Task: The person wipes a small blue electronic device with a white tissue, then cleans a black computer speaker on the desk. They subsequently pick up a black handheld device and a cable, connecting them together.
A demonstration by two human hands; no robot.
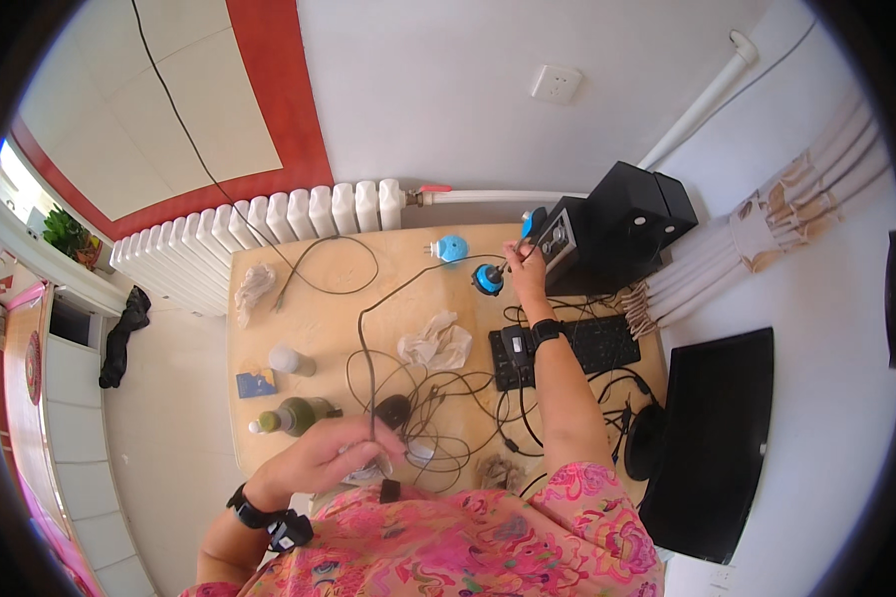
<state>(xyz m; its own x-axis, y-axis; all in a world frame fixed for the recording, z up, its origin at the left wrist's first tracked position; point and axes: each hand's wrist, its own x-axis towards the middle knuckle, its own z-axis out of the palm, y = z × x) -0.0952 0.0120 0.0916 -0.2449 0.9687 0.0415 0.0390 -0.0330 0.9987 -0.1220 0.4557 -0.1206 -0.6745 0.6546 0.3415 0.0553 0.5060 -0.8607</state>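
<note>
My left hand point(343, 451), near my body, pinches a dark cable point(366, 351) that rises from it and bends right across the table. My right hand point(526, 269) reaches to the far right and grips cable beside the black speakers point(612, 224). A blue and black round device point(487, 279) lies just left of its fingers, and another blue piece point(534, 222) is just beyond them. Left of these is a light blue plug-in device point(449, 248) with metal prongs. Tangled thin cables point(433, 418) and a black computer mouse point(393, 410) lie beyond my left hand. Both wrists wear black bands.
On the wooden table point(321, 321) are crumpled tissue point(437, 341), a green bottle point(299, 416), a whitish container point(291, 360), a blue box point(257, 384) and a black keyboard point(597, 347). A monitor point(717, 448) stands at right. A white radiator point(269, 220) lines the far-left edge.
</note>
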